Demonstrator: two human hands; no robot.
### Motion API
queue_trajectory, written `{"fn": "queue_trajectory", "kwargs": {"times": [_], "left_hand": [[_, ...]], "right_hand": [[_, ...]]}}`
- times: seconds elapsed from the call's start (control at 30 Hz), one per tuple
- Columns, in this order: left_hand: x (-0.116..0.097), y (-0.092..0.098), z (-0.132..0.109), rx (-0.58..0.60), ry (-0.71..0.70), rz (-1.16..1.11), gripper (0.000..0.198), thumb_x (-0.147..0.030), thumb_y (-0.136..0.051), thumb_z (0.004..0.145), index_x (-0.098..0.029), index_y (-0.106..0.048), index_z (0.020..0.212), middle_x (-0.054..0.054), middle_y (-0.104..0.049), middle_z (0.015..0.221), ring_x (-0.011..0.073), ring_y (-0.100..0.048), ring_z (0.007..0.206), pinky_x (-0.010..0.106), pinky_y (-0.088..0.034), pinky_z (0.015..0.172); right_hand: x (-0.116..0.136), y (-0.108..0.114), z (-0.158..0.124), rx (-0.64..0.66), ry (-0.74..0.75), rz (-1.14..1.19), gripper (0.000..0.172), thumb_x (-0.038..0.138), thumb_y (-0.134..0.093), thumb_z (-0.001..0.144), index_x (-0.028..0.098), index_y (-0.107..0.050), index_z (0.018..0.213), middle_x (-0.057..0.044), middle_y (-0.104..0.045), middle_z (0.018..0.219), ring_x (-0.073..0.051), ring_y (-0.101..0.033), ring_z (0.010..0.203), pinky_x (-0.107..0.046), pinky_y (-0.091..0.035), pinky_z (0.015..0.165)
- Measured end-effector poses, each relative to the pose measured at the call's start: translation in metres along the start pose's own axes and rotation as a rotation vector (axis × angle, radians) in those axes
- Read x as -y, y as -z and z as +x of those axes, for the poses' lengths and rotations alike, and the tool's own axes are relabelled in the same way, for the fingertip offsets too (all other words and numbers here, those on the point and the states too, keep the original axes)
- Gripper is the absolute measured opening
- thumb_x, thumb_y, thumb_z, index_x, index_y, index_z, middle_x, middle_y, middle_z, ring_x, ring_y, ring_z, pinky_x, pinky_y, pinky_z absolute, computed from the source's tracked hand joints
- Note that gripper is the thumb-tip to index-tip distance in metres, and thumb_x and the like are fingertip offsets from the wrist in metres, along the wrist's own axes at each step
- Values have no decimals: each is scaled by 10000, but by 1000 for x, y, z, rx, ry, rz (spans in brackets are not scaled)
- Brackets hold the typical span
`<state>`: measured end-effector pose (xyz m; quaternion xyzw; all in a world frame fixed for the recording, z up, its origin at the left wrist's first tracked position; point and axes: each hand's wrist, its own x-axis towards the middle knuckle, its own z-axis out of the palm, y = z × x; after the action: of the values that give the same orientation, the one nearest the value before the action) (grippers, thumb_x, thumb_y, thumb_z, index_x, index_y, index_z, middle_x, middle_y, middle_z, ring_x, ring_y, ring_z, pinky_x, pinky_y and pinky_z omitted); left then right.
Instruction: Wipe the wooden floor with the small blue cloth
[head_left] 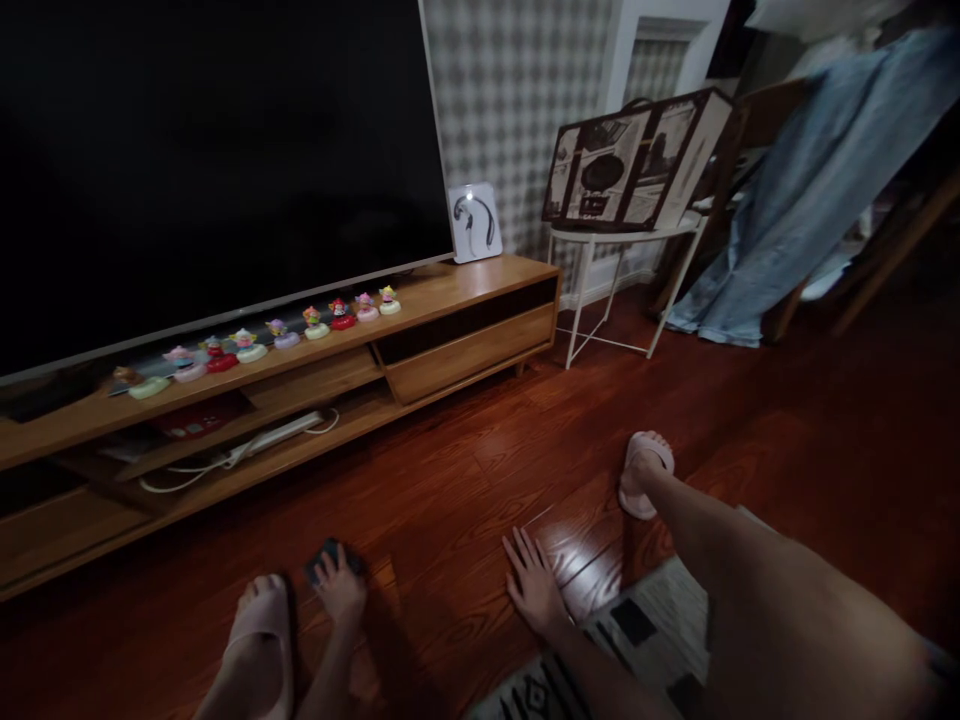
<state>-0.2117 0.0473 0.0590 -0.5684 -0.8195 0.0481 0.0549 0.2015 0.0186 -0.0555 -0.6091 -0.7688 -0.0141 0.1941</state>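
Note:
My left hand (342, 588) is low over the wooden floor, with its fingers around a small dark object (323, 558) whose kind I cannot make out. Part of that object is hidden beneath the fingers. To the right, my right hand (535, 588) is open, fingers spread and palm down at the floor (450, 540), holding nothing. Its wrist is near the edge of a patterned rug (660, 610). My left foot in a pink slipper (259, 630) is just left of the left hand.
A wooden TV cabinet (472, 370) runs along the wall, with several small figurines (285, 333) in a row on top. A large television (225, 150) stands behind them. A suitcase-like box (607, 170) rests on a white side table (592, 240). Jeans (810, 190) hang at right.

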Motion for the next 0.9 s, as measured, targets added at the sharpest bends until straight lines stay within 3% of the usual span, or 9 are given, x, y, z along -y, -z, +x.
{"fn": "queue_trajectory", "kwargs": {"times": [0.1,0.23,0.33,0.4,0.47,0.57,0.77,0.83,0.9], "left_hand": [[-82,-16,0,21,-22,-30,761,-125,-506,800,-193,-413,1552,180,-394,1621,336,-366,1504,547,-339,1213],[-174,-27,-18,45,-403,-237,850,7,-450,752,-193,-370,1574,136,-261,1675,274,-212,1559,497,-230,1283],[-210,-29,-36,75,-625,-352,935,43,-436,716,-249,-312,1596,79,-180,1699,243,-108,1570,520,-186,1302],[-216,-28,-40,91,-672,-354,950,57,-420,712,-258,-296,1600,63,-167,1702,228,-94,1568,510,-199,1302],[-209,-27,-35,102,-687,-319,944,70,-399,724,-282,-309,1594,44,-200,1697,208,-126,1564,487,-220,1300],[-173,-24,-14,107,-632,-264,936,83,-386,741,-325,-334,1581,11,-250,1684,172,-180,1556,424,-244,1293],[-61,-29,26,49,-135,-85,798,55,-385,806,-262,-442,1536,63,-394,1631,206,-306,1530,412,-306,1259],[-40,-34,27,37,-12,-47,723,19,-370,853,-213,-448,1533,108,-423,1611,251,-357,1509,451,-352,1234],[-40,-38,22,35,18,-36,692,-1,-362,870,-166,-435,1539,151,-415,1608,284,-370,1500,461,-367,1222]], "right_hand": [[0,1,0,-22,4,-7,718,248,-462,927,258,-273,1620,-53,-298,1675,-263,-267,1547,-501,-272,1236],[0,0,1,-50,10,-22,719,237,-462,919,269,-286,1615,-49,-326,1666,-262,-289,1538,-497,-290,1225],[-1,-1,0,-38,8,-24,729,240,-458,915,280,-273,1619,-37,-331,1664,-263,-289,1538,-503,-296,1224],[-2,-1,0,-34,11,-27,726,242,-453,919,276,-269,1621,-42,-328,1666,-263,-290,1538,-508,-296,1225],[-3,-1,-1,-35,17,-26,729,241,-450,922,276,-257,1624,-44,-316,1671,-264,-294,1536,-513,-294,1228],[-3,-1,-1,-38,23,-12,745,243,-450,921,287,-227,1631,-39,-296,1678,-269,-299,1535,-513,-298,1227],[-1,-2,0,-38,5,-15,738,239,-449,916,288,-252,1625,-33,-301,1676,-262,-292,1538,-504,-293,1230],[-1,-4,0,-40,2,-20,737,241,-452,916,293,-253,1624,-32,-306,1674,-258,-294,1537,-502,-291,1230],[-1,-5,0,-42,1,-18,744,247,-451,921,297,-228,1629,-28,-295,1678,-259,-292,1538,-505,-283,1234]]}}
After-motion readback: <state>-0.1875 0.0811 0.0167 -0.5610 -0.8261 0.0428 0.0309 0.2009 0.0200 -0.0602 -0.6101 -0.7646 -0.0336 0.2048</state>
